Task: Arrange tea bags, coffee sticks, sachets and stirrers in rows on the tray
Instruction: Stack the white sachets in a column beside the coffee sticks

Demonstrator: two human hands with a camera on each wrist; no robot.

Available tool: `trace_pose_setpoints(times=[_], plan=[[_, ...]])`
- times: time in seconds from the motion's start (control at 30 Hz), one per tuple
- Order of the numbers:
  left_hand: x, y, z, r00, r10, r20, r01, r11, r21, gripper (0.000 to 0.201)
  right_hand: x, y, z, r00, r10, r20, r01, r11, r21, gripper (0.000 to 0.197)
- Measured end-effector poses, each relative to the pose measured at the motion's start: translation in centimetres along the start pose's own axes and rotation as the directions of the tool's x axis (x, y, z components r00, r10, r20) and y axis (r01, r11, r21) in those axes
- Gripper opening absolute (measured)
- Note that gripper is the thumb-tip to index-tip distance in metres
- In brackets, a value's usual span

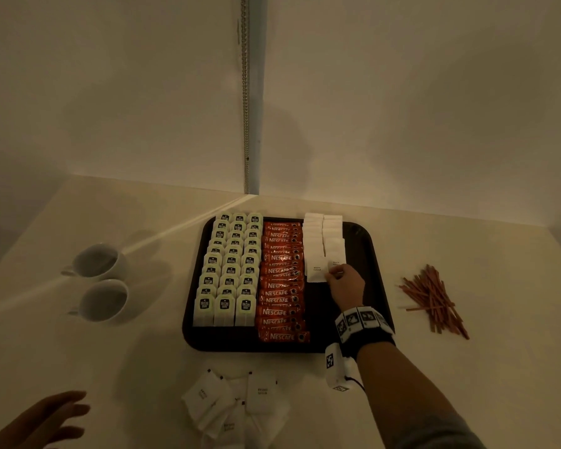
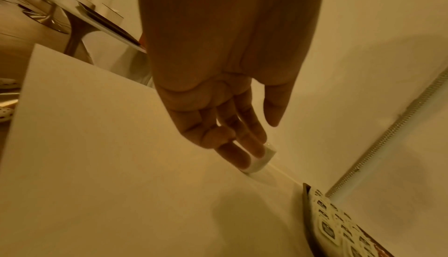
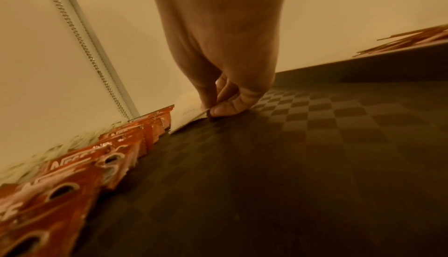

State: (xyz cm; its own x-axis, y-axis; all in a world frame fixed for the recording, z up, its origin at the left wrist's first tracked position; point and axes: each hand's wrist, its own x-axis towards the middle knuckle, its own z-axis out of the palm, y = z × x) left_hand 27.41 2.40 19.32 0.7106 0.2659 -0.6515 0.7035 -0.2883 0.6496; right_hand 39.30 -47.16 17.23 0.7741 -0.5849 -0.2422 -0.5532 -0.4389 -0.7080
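A dark tray (image 1: 373, 254) holds three columns of tea bags (image 1: 229, 270), a column of red Nescafe coffee sticks (image 1: 280, 280) and two columns of white sugar sachets (image 1: 323, 238). My right hand (image 1: 331, 275) pinches the edge of the nearest white sachet (image 1: 315, 273), low over the tray. In the right wrist view the hand (image 3: 209, 110) holds that sachet (image 3: 188, 112) beside the coffee sticks (image 3: 116, 146) on the tray's checkered floor (image 3: 303, 146). My left hand (image 1: 73, 413) hovers open over the table at the near left, empty (image 2: 261, 136).
Loose white sachets (image 1: 237, 406) lie on the table in front of the tray. A pile of brown stirrers (image 1: 434, 299) lies to the tray's right. Two white cups (image 1: 99, 260) (image 1: 106, 299) stand to its left. A wall with a hanging chain (image 1: 246, 92) is behind.
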Motion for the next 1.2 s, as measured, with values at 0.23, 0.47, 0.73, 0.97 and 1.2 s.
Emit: trace_pose_setpoints(times=[0.23, 0.47, 0.73, 0.97, 1.2], plan=[[-0.7, -2.1, -1.0, 0.999, 0.003, -0.04, -0.005, 0.999, -0.049, 0.023, -1.5, -1.3, -0.5, 0.997, -0.047, -0.061, 0.051, 0.996, 0.074, 0.024], [-3.0, -4.0, -1.7, 0.999, 0.003, -0.041, -0.008, 0.993, -0.121, 0.022, -12.3, -5.6, -2.2, 0.576, -0.341, 0.743, 0.469, 0.882, 0.042, 0.026], [-5.2, -6.5, -1.6, 0.997, 0.07, -0.042, -0.076, 0.987, -0.139, 0.02, -19.7, -0.4, 1.0, 0.424, -0.146, 0.894, 0.851, 0.402, -0.338, 0.119], [-5.4, -8.2, -2.4, 0.997, 0.07, 0.019, -0.066, 0.989, -0.134, 0.021, -20.6, 0.8, 2.1, 0.585, -0.167, 0.793, 0.746, 0.494, -0.446, 0.103], [-5.5, -8.1, -2.2, 0.993, 0.119, 0.021, -0.114, 0.98, -0.161, 0.02, -20.9, 1.2, 1.7, 0.656, -0.158, 0.738, 0.629, 0.654, -0.42, 0.09]])
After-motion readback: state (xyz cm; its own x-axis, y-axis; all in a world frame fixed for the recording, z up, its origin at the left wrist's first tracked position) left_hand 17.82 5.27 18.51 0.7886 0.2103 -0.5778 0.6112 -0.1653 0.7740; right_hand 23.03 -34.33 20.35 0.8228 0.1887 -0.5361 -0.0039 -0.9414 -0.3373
